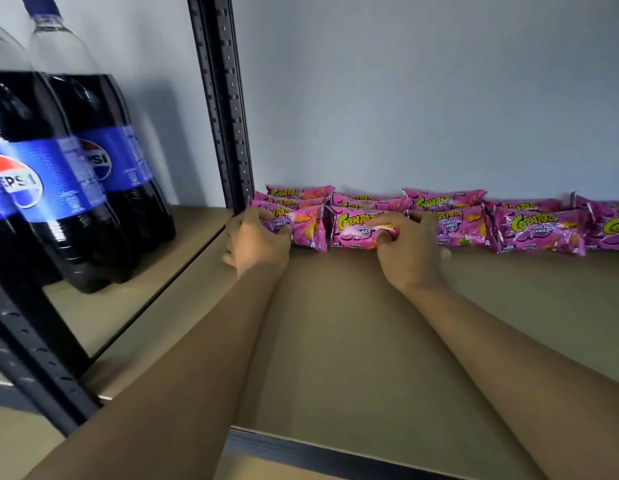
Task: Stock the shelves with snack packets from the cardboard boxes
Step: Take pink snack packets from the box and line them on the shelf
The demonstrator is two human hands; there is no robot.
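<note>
Left hand (256,244) grips the end packet (306,226) by the upright post (231,133) while right hand (405,252) pinches the next packet (353,225), fingers (384,225) curled on its front edge; both lie long side across the shelf (335,341), in the row against the wall (405,98)

We stretch both bare forearms forward side by side, our left hand (257,242) curled round the end packet (307,226) and our right hand (406,251) pinching the next packet (353,226) between thumb and fingers.
</note>
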